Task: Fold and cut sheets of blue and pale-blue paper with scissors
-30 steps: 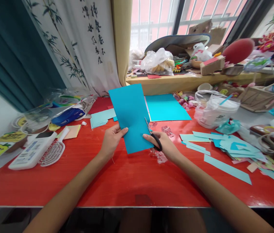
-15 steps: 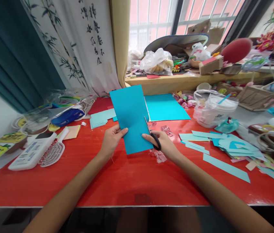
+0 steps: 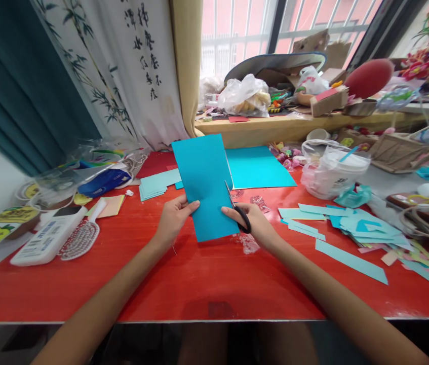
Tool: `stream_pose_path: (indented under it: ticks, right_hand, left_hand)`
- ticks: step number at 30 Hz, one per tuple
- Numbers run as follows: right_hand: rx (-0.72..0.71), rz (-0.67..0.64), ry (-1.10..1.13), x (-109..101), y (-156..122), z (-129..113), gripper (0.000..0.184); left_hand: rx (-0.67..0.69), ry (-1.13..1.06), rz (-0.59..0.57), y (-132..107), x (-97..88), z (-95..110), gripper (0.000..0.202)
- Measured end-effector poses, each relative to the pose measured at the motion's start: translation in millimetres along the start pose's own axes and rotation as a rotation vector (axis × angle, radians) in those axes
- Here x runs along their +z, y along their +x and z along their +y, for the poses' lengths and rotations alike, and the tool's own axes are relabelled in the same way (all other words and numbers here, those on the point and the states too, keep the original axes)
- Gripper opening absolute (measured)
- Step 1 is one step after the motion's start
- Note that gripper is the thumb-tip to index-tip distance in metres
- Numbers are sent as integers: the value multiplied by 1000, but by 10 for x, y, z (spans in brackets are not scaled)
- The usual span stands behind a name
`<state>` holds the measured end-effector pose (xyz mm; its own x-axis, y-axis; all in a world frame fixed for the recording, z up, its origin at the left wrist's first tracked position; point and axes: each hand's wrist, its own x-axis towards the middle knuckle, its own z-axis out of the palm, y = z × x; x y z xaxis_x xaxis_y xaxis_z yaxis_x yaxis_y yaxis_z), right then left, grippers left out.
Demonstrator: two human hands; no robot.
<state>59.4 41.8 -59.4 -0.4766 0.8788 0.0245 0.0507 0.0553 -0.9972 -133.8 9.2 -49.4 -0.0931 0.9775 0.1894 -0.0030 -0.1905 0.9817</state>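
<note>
A rectangular sheet of blue paper (image 3: pixel 204 177) is held up above the red table, tilted slightly. My left hand (image 3: pixel 174 218) pinches its lower left edge, thumb on the front and fingers behind. At the lower right edge, my right hand (image 3: pixel 254 223) grips the black handles of a pair of scissors (image 3: pixel 245 220), its thumb also lying on the paper. The blades point up along the sheet's right edge; whether they are parted I cannot tell. Behind it on the table lies a larger blue sheet (image 3: pixel 260 167), partly covered by the held one.
Light blue paper strips and scraps (image 3: pixel 374 228) are heaped on the right, near a white plastic bucket (image 3: pixel 332 170). More cut pieces (image 3: pixel 157 183) lie at the back left. A hairbrush (image 3: pixel 81 235) and a long white box (image 3: pixel 49 235) rest on the left. A cluttered windowsill (image 3: pixel 275 124) runs behind.
Almost nothing differs. The view has shifted very slightly; both hands keep their hold on the blue paper and scissors.
</note>
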Motion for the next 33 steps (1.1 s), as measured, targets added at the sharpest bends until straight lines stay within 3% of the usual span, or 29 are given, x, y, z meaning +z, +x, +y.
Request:
stream_pose_path:
  ticks: [10,33]
  right_hand:
    - [-5,-37,76,22,-11,-17,35]
    - [-39,-13,20,13,16,33,37]
  left_hand:
    - [-6,4,-18,-10,-4,6,36]
    - [-9,15,-41,-12,-7,14,35]
